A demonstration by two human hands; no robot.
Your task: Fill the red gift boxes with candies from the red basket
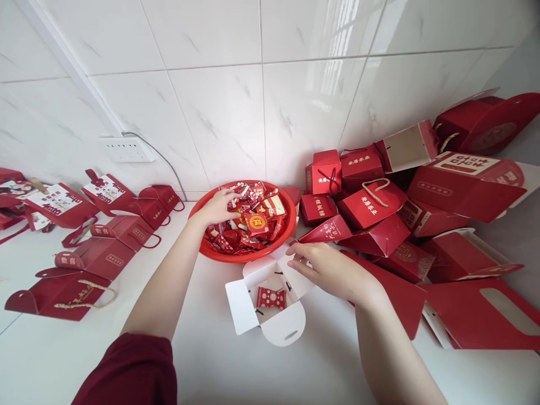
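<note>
My left hand (220, 208) is over the left part of a red basin (291, 229), its fingers spread among wrapped sweets (255, 224). Nothing shows in its grasp. In front of the basin stands an open gift box (283, 332) with its white inside up and its flaps folded out. One red patterned packet (271, 298) lies in the bottom of the box. My right hand (323, 265) hovers at the box's right flap, fingers loosely bent and apart. Whether it touches the flap I cannot tell.
Red folded gift boxes (84, 247) with cord handles line the left side. On the right, many red boxes (373, 205) are piled up against the wall, some lying open or tilted. A socket strip (126, 149) with a grey cable is on the tiled wall (219, 112).
</note>
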